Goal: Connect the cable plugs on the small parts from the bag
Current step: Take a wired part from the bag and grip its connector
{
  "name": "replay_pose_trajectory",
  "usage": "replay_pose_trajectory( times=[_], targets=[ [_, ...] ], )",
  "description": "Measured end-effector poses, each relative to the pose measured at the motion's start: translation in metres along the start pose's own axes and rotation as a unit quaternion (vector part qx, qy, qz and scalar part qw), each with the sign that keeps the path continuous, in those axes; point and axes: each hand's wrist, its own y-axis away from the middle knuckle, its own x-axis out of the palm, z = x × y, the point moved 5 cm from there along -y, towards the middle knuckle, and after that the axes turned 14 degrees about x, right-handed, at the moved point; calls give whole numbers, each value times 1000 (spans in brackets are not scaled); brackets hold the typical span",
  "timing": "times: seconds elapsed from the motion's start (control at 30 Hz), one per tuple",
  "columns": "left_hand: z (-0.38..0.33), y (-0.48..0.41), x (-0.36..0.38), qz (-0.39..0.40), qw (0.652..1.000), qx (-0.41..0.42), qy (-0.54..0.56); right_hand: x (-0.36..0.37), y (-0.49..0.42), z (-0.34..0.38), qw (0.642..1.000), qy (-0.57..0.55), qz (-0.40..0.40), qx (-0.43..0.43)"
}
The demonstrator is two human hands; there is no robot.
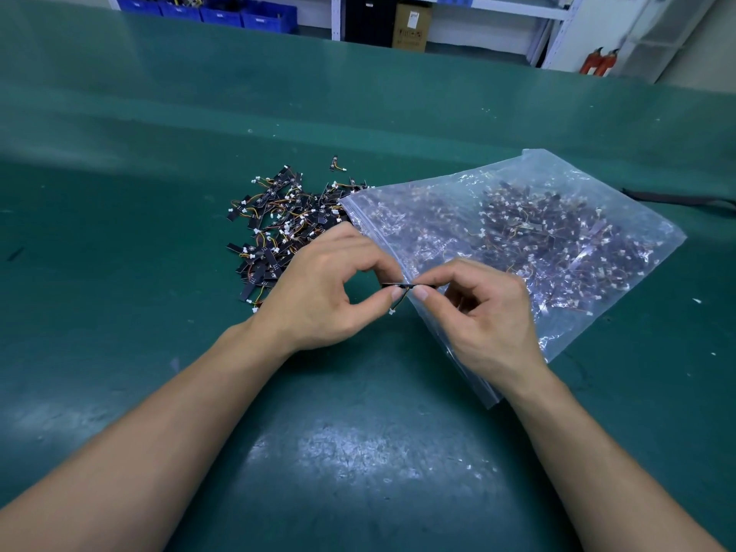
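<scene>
My left hand (318, 288) and my right hand (484, 312) pinch one small black strip part (404, 286) between thumbs and forefingers, just above the green table. Its thin cable hangs below with a white plug (392, 311) at the end. A clear zip bag (517, 249) full of the same parts lies to the right, partly under my right hand. A loose pile of black parts (278, 225) with orange and yellow wires and white plugs lies on the table behind my left hand.
The green table mat (358, 452) stretches wide around my arms. A dark strap (677, 199) lies at the right edge. Blue bins (239, 13), a cardboard box (412, 27) and metal shelving stand beyond the table's far edge.
</scene>
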Motion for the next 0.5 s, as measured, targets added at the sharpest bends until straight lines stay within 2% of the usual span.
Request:
replay_pose_trajectory(
  times=[0.5],
  targets=[
    [0, 0, -1, -10, 1000, -19, 2, 1, 0, -2, 999, -11, 9, 34]
  ],
)
